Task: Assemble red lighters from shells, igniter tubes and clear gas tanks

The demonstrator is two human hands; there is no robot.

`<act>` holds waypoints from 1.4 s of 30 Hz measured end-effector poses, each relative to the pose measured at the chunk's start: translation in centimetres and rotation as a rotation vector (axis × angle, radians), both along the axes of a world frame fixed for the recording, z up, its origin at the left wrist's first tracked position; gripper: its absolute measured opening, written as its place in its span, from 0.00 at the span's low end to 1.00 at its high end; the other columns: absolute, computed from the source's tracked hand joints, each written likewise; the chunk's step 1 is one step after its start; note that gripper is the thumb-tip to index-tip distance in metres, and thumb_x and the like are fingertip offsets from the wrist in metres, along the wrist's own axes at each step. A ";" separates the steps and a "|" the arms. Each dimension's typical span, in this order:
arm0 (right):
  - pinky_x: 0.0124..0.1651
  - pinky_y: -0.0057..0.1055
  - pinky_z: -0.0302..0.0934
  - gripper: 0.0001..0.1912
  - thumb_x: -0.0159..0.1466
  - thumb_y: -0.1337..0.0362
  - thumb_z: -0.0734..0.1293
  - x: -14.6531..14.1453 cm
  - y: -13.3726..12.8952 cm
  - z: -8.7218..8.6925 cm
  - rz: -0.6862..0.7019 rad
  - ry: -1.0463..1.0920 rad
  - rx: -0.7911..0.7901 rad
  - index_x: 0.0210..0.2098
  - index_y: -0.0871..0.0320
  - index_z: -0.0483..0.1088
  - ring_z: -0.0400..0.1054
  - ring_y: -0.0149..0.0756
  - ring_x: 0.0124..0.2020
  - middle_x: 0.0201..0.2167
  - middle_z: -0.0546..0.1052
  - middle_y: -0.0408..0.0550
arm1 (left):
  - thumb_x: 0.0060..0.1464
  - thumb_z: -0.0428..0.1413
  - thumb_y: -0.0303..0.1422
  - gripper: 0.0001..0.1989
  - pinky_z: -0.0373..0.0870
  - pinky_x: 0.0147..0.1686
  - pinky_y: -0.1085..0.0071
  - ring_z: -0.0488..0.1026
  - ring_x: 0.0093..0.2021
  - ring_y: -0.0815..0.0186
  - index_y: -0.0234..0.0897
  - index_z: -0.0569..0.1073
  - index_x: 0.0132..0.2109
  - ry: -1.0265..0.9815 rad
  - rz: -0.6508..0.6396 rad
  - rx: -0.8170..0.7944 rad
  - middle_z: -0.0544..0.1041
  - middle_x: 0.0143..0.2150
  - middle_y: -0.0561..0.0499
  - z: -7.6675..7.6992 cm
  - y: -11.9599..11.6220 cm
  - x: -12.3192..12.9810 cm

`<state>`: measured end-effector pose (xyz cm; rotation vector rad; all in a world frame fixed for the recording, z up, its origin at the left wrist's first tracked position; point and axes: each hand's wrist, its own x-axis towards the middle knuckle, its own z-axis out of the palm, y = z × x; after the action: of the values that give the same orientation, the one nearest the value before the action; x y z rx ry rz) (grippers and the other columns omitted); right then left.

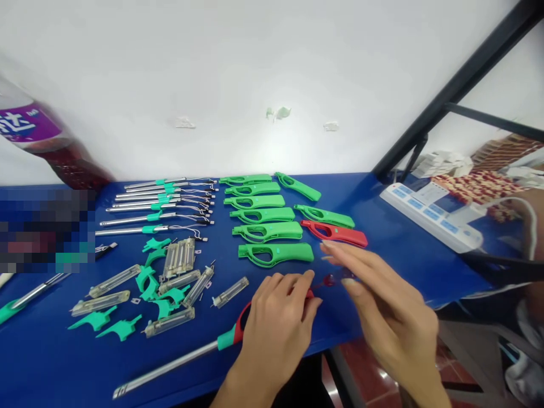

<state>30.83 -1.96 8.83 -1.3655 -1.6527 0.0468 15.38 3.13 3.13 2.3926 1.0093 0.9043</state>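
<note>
My left hand is closed over the handle of a long-nosed red lighter, hiding most of it. The lighter's silver barrel with a teal collar points to the lower left. My right hand is held just right of it, thumb and fingers apart, with nothing visible between them. A small red piece shows between the two hands, too small to make out. Past my fingertips lie a red handle shell and a row of green handle shells.
Barrels with wires lie in a row at the left. Nearer are clear fuel tanks and teal triggers. A drink bottle stands at the back left. A power strip and a black frame are at the right.
</note>
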 end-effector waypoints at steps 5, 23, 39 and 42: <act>0.40 0.36 0.75 0.22 0.68 0.76 0.70 -0.2 0.3 -0.6 -0.032 0.146 0.063 0.57 0.48 0.79 0.77 0.38 0.39 0.39 0.82 0.45 | 0.59 0.68 0.30 0.19 0.81 0.42 0.48 0.81 0.40 0.53 0.41 0.76 0.56 -0.003 0.051 0.001 0.85 0.45 0.52 -0.1 -0.2 0.0; 0.48 0.39 0.72 0.15 0.66 0.77 0.73 -0.9 1.1 -0.5 -0.034 0.049 0.130 0.48 0.54 0.78 0.74 0.34 0.33 0.35 0.82 0.41 | 0.62 0.63 0.27 0.06 0.80 0.36 0.52 0.77 0.39 0.54 0.41 0.76 0.45 0.061 0.086 0.039 0.82 0.43 0.51 0.0 -0.2 -0.1; 0.39 0.33 0.68 0.16 0.65 0.76 0.75 -1.7 1.4 -2.1 -0.124 0.114 0.192 0.48 0.53 0.76 0.72 0.34 0.38 0.38 0.78 0.43 | 0.68 0.57 0.29 0.11 0.78 0.42 0.56 0.79 0.47 0.53 0.39 0.76 0.55 0.170 0.137 0.137 0.81 0.50 0.49 -0.7 -1.4 -0.1; 0.35 0.35 0.68 0.20 0.64 0.77 0.75 -1.8 1.6 -2.3 -0.143 0.115 0.247 0.51 0.52 0.77 0.72 0.35 0.34 0.36 0.78 0.43 | 0.67 0.56 0.28 0.13 0.77 0.46 0.56 0.79 0.50 0.54 0.41 0.75 0.57 0.194 0.151 0.129 0.81 0.53 0.51 -1.0 -1.9 -0.2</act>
<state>29.07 -0.35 6.55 -1.2638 -1.4108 -0.1546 15.15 1.19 2.17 2.5794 1.2531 0.8221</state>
